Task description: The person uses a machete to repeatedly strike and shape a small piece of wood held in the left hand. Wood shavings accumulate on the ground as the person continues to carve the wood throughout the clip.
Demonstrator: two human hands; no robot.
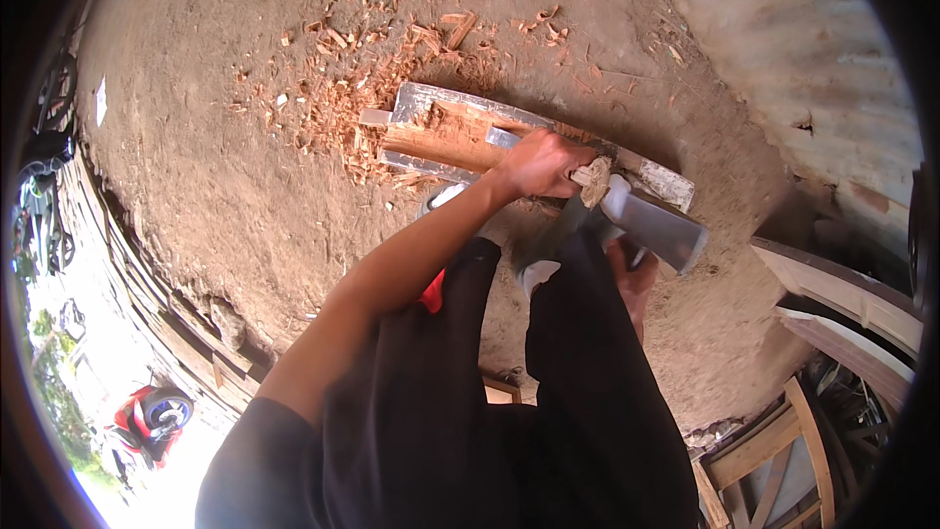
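Left hand (537,165) closed on handle stub above axe (654,225). Right hand (634,279) lower, grip unclear. Plank (441,137) on ground ahead, long axis left-right, chips (338,103) beyond.

No pkgs, labels, signs or screens in view.

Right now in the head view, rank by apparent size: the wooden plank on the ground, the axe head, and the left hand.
1. Wooden plank, clearly largest.
2. Axe head.
3. Left hand; it looks close to the axe head in size, so their order is unsure.
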